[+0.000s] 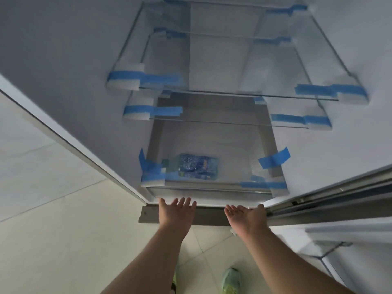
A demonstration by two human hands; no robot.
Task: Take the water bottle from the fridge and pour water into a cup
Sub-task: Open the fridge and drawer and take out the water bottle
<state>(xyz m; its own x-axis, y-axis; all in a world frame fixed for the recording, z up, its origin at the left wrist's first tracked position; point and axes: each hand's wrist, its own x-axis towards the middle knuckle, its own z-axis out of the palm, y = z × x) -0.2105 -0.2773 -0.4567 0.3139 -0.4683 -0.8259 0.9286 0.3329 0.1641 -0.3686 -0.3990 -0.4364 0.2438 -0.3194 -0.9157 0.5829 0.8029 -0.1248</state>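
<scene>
Pale floor tiles (63,240) below, the fridge (74,49) wide open with glass shelves (212,94) taped in blue. The water bottle (192,166) lies on its side in the bottom drawer (212,193), blue label too blurred to read. Left hand (177,212) and right hand (244,216) both reach for the drawer's front edge, fingers spread, holding nothing. Green shoes (231,280) show underneath.

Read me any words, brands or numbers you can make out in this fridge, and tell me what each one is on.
Nothing here can be read.
Bottle label: blue with print and a small orange patch, lying under the ribbed drawer cover, too blurred to read.
Blue tape strips on the shelves: plain, no writing.
Fridge walls and door: no label or sign shows.
</scene>
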